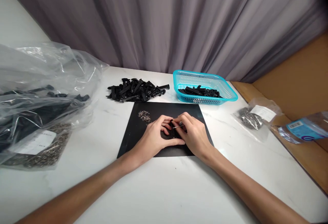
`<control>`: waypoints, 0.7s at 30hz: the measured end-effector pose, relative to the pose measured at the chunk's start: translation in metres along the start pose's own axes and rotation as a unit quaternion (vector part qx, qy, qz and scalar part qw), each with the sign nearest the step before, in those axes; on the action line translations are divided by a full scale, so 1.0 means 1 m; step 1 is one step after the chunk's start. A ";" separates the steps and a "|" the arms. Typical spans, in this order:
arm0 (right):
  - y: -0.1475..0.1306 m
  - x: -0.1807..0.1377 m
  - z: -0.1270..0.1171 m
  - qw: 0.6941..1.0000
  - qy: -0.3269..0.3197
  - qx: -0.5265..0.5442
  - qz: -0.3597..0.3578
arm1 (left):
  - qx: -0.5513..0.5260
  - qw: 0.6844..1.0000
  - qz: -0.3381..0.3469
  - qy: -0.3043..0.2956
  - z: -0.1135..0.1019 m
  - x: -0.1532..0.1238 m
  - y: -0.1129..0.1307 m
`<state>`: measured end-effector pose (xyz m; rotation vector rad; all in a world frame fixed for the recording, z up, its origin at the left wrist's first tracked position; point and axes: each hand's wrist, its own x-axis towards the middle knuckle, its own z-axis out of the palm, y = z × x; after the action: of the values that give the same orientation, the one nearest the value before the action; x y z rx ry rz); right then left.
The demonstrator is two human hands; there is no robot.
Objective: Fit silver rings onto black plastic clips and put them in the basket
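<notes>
Over a black mat (133,142), my left hand (156,135) has its thumb and fingers closed around a small black plastic part (172,131), held upright. My right hand (196,133) meets it from the other side, fingers pinched on a thin metal rod (177,126) that points left at the part. The rod's kind cannot be made out, and my fingers cover much of the part. On the mat, left of my hands, lies a small heap of metal springs or clips (145,116), too small to tell which.
Behind the mat are a pile of black plastic parts (137,91) and a blue basket (230,96) holding more. Large clear bags (51,67) crowd the left side. At right lie a bag of small metal pieces (249,119) and a blue-labelled packet (304,129), near a cardboard box (302,70).
</notes>
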<state>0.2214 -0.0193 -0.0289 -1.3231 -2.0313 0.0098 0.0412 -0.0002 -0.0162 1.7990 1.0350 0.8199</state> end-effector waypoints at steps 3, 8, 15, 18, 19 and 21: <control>-0.001 -0.001 -0.001 1.000 0.011 0.012 0.015 | 0.002 1.000 0.003 0.001 0.000 0.000 -0.001; -0.001 -0.003 0.000 1.000 0.021 0.007 0.011 | 0.013 1.000 0.013 0.007 0.001 0.001 0.000; 0.000 -0.008 0.002 1.000 0.010 0.009 -0.015 | -0.001 1.000 0.016 0.004 0.000 0.001 -0.001; 0.001 -0.009 0.001 0.999 0.004 0.020 -0.030 | -0.007 1.000 0.008 0.002 -0.001 0.002 -0.001; 0.001 -0.010 0.001 0.999 0.003 0.019 -0.032 | -0.007 1.000 0.006 0.002 -0.001 0.002 0.000; 0.002 -0.011 0.001 0.999 0.001 0.016 -0.033 | -0.003 1.000 0.007 0.003 -0.001 0.002 0.000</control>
<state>0.2253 -0.0271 -0.0366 -1.2337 -2.0633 0.0108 0.0412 0.0017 -0.0152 1.8022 1.0238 0.8363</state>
